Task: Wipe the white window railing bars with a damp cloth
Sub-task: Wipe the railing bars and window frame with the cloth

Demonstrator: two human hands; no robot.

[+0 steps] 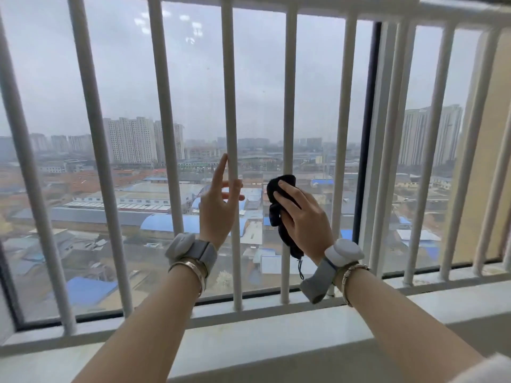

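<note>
White vertical railing bars (231, 92) stand in front of a large window. My left hand (218, 205) is raised with straight fingers, its fingertips touching the middle bar at mid height. My right hand (304, 214) grips a dark cloth (279, 208) wrapped around the neighbouring bar (290, 92) to the right. The cloth's tail and a small cord hang below my palm. Part of that bar is hidden behind the cloth and hand.
A white bottom rail (138, 330) and a pale sill (249, 352) run below the bars. A dark window frame post (369, 134) stands right of my hands, with more bars (431, 161) and a beige wall (486, 161) beyond it. City buildings lie outside.
</note>
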